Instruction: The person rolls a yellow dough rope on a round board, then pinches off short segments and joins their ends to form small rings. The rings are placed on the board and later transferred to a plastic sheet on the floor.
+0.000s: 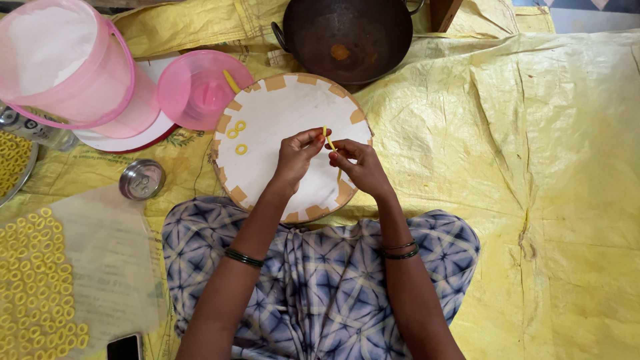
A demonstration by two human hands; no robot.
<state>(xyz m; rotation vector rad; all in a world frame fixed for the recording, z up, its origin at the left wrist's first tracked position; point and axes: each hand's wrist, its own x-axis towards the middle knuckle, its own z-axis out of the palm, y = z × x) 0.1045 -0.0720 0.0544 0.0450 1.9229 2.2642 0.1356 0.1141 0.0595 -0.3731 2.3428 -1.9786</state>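
My left hand [295, 157] and my right hand [360, 167] meet above a round white board [280, 113] with tan patches along its rim. Both hands pinch a thin yellow dough strip [329, 139] between their fingertips, and its lower end hangs down past my right hand. Three small yellow dough rings [237, 135] lie on the left part of the board. The board rests partly on my lap, which is covered in blue patterned cloth.
A dark iron wok [347, 37] stands beyond the board. At the left are a pink container [63, 63], a pink lid [203, 90], a small steel lid [141, 179], a clear sheet with several dough rings [37, 280] and a phone [125, 347]. Yellow tarpaulin [533, 167] covers the floor.
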